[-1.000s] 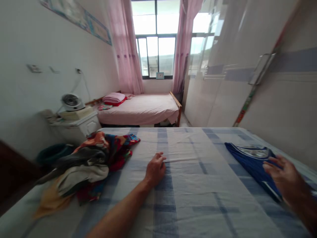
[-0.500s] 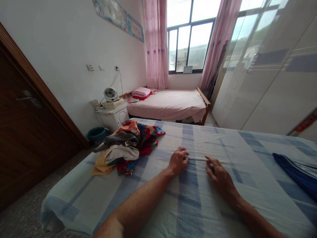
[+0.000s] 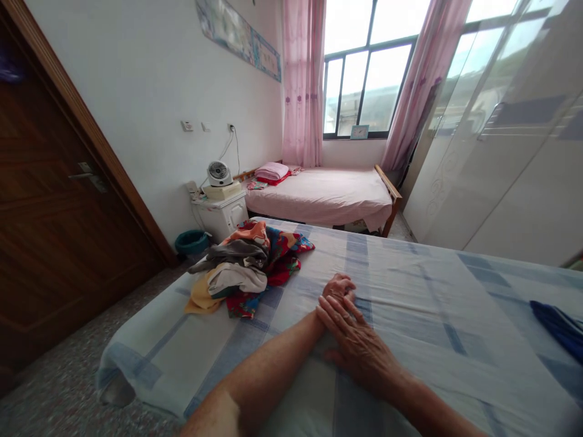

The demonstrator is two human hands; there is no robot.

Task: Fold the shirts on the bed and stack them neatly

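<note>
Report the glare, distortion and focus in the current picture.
Head view: upper window panes blown nearly white; head view: glossy wardrobe catches bright reflections; head view: door slants strongly, likely wide-angle stretch; head view: right hand fairly crisp, blue garment softer at the right edge.

On the near bed [image 3: 410, 291], a clothes heap [image 3: 243, 267] lies left, a garment [image 3: 560, 331] far right; between them, the right hand [image 3: 357, 334] is over the left hand [image 3: 337, 287]. Beyond, the far bed [image 3: 328, 193] stands between a nightstand [image 3: 234, 213] and a wardrobe [image 3: 505, 182].
</note>
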